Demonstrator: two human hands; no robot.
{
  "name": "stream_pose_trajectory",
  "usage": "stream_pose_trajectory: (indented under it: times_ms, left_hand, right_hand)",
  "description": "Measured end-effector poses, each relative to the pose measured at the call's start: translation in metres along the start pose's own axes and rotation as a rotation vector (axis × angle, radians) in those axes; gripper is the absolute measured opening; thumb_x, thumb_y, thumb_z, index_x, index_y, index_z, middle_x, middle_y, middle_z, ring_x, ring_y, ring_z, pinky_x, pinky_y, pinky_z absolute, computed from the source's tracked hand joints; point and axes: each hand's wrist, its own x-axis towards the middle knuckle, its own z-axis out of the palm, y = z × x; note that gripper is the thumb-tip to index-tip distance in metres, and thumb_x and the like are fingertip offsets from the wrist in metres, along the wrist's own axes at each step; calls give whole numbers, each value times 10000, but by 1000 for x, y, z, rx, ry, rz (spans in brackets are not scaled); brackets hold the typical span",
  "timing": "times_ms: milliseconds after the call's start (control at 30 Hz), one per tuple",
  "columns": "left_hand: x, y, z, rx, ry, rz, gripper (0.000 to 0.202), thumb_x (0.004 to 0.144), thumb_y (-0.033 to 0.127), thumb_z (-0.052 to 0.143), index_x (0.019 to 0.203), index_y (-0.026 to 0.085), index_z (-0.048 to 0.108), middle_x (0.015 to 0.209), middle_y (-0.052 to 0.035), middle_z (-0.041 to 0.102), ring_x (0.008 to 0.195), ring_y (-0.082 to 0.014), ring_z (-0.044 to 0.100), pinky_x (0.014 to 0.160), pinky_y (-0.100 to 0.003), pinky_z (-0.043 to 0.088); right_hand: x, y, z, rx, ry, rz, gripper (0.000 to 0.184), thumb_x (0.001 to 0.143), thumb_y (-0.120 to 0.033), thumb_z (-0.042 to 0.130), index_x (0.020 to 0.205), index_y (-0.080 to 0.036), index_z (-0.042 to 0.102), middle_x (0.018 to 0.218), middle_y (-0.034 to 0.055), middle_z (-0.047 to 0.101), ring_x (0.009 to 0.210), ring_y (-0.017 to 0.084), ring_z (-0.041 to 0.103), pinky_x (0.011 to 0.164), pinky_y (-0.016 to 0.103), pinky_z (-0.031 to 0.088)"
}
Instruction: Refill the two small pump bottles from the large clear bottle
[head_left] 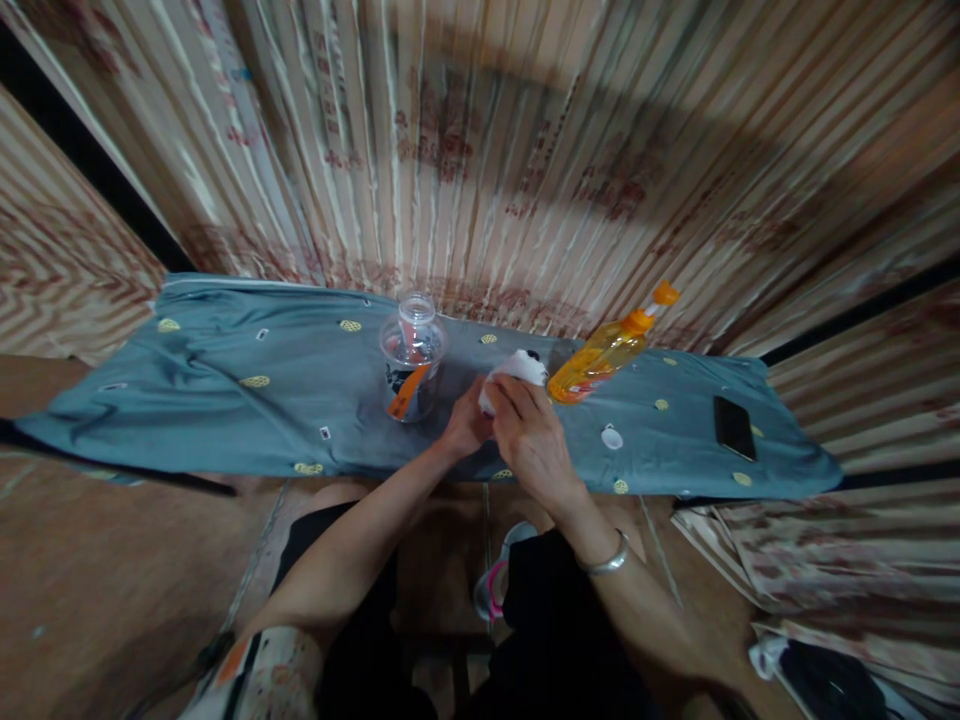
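Both my hands meet at the middle of a low table draped in a blue-grey cloth. My right hand is closed over a crumpled white cloth or tissue, which sticks out above the fingers. My left hand is closed against the same white wad from the left side. Just left of my hands stands a clear plastic cup with a domed lid and an orange label. An orange bottle with an orange nozzle cap stands just right of them.
A black phone lies flat on the cloth at the right end. A patterned curtain hangs behind the table. A slipper sits on the brown floor between my legs. Stacked fabric lies at the lower right.
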Motion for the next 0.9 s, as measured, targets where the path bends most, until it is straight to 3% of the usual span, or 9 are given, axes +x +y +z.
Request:
stream_pose_trajectory:
  times_ms: [67, 167, 267, 367, 467, 600, 733, 900]
  left_hand:
    - [0, 3, -6, -4, -75, -38, 436, 905, 392, 820, 1252, 166, 682, 1225, -95, 730, 1070, -282, 723, 938, -454, 630]
    - [1, 10, -11, -1, -85, -98, 510, 685, 272, 963, 1102, 218, 675, 999, -39, 769, 913, -270, 746, 856, -403, 623]
    - [3, 16, -12, 0, -77, -144, 535, 629, 224, 960, 1056, 238, 638, 1000, -28, 775, 924, -271, 754, 851, -396, 605]
    - [3, 19, -11, -3, -79, -166, 553, 616, 220, 947, 1063, 224, 622, 1007, -24, 774, 930, -258, 753, 858, -382, 589]
    - [3, 21, -12, -4, -85, -180, 580, 614, 235, 950, 1088, 217, 616, 1016, -27, 778, 933, -247, 752, 870, -371, 581]
    - [3, 24, -15, 5, -90, -191, 608, 608, 240, 958, 1103, 212, 607, 1011, -38, 778, 931, -250, 754, 877, -375, 581]
    - [4, 25, -17, 23, -90, -192, 571, 606, 270, 963, 1049, 210, 607, 981, -49, 773, 923, -269, 759, 863, -387, 588]
    - [6, 25, -17, 42, -62, -174, 617, 587, 303, 984, 1079, 239, 618, 1058, -65, 783, 1024, -300, 765, 930, -413, 588]
  right_hand:
    - [-18, 4, -1, 67, 76, 41, 471, 1021, -93, 478, 1437, -214, 661, 1379, 129, 715, 1283, 269, 654, 1163, 465, 549]
    - [-37, 9, 1, 181, 177, 172, 482, 1044, -149, 464, 1480, -260, 637, 1417, 120, 702, 1339, 265, 642, 1202, 508, 514]
    - [-42, 18, 4, 332, 239, 345, 457, 1065, -275, 481, 1501, -243, 615, 1509, 135, 657, 1436, 279, 589, 1244, 545, 458]
    - [-28, 34, 10, 590, 239, 475, 453, 1045, -445, 533, 1432, -253, 668, 1507, 107, 673, 1465, 278, 571, 1268, 523, 423]
    - [-2, 54, 20, 885, 191, 606, 447, 970, -605, 605, 1236, -281, 761, 1324, 59, 767, 1348, 267, 653, 1215, 470, 470]
    - [25, 72, 42, 1178, 112, 841, 531, 784, -769, 713, 876, -247, 735, 867, 18, 770, 1040, 263, 737, 958, 390, 594]
    - [23, 74, 61, 1316, 130, 1030, 547, 701, -769, 783, 779, -247, 642, 667, -21, 676, 833, 243, 715, 749, 337, 588]
    - [-2, 63, 77, 1380, 138, 1063, 425, 841, -671, 690, 880, -248, 694, 763, 25, 766, 890, 254, 757, 833, 373, 609]
